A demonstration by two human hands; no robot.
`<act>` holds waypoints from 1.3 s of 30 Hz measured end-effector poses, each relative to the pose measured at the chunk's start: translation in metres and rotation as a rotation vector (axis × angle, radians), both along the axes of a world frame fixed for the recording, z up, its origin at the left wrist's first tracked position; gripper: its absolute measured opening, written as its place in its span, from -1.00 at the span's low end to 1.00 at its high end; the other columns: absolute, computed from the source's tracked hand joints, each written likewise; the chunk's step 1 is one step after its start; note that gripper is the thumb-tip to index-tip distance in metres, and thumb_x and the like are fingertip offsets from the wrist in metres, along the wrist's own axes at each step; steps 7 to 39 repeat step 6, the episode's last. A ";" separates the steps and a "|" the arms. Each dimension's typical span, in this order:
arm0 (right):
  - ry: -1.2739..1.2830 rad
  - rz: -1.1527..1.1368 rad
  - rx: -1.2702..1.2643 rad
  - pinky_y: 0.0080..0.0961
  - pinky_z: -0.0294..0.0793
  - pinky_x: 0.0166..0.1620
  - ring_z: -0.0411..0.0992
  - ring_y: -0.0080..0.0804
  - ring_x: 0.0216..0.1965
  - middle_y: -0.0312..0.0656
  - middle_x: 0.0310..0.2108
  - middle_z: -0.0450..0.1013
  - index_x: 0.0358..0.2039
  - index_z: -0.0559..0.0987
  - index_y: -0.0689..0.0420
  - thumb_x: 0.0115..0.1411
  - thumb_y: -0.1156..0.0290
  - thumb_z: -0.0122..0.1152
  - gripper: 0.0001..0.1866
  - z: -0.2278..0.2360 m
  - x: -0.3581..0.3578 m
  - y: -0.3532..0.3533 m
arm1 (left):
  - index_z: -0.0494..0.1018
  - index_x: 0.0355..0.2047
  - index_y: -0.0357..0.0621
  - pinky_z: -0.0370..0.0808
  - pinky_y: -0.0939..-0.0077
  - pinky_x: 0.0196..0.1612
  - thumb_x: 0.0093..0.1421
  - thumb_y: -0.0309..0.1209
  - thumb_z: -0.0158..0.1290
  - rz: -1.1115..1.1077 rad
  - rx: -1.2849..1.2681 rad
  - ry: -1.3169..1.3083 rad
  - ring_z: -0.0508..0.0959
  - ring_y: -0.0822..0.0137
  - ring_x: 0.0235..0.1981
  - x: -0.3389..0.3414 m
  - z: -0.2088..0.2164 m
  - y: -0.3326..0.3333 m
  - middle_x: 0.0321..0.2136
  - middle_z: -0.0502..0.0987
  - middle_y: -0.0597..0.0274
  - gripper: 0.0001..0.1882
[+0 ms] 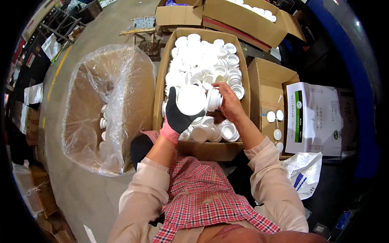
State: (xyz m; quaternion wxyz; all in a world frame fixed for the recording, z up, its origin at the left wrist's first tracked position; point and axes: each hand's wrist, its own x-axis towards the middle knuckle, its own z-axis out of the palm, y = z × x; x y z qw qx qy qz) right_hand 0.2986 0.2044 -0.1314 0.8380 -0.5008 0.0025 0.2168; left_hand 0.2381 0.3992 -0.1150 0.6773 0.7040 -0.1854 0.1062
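Observation:
Over a cardboard box (212,150) heaped with white plastic caps (194,60), both my hands hold caps. My left hand (175,115), in a dark glove with a pink cuff, is closed round a white cap (191,100) whose broad round face points up. Bare, my right hand (232,104) grips a few ridged white caps (213,100) lined up on edge, right beside the left hand's cap. Part of the right fingers is hidden behind these caps.
A box lined with clear plastic (115,87) stands to the left, a few caps inside. At right, a smaller carton (265,87) holds several white discs, beside a printed white sheet (316,117) and a white bag (304,172). Another carton of caps (243,22) stands beyond.

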 end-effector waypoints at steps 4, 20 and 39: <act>-0.394 0.171 -0.248 -0.59 0.35 0.02 0.37 -0.46 -0.04 -0.22 -0.03 0.34 0.23 0.31 0.01 0.21 0.26 0.20 -0.42 -0.010 0.003 -0.016 | 0.10 0.25 -0.22 0.34 0.09 0.20 0.26 -0.25 0.06 -0.114 -0.213 0.014 0.43 0.15 0.11 0.005 -0.013 -0.003 0.13 0.39 0.07 -0.36; -0.581 0.159 -0.393 -0.56 0.26 0.12 0.29 -0.43 0.09 -0.18 0.08 0.28 0.25 0.28 -0.01 0.15 0.25 0.27 -0.34 -0.009 0.002 -0.016 | 0.08 0.26 -0.21 0.33 0.06 0.20 0.28 -0.21 0.04 -0.295 -0.529 -0.006 0.41 0.13 0.13 0.007 -0.015 -0.004 0.14 0.37 0.06 -0.35; -0.581 0.159 -0.393 -0.56 0.26 0.12 0.29 -0.43 0.09 -0.18 0.08 0.28 0.25 0.28 -0.01 0.15 0.25 0.27 -0.34 -0.009 0.002 -0.016 | 0.08 0.26 -0.21 0.33 0.06 0.20 0.28 -0.21 0.04 -0.295 -0.529 -0.006 0.41 0.13 0.13 0.007 -0.015 -0.004 0.14 0.37 0.06 -0.35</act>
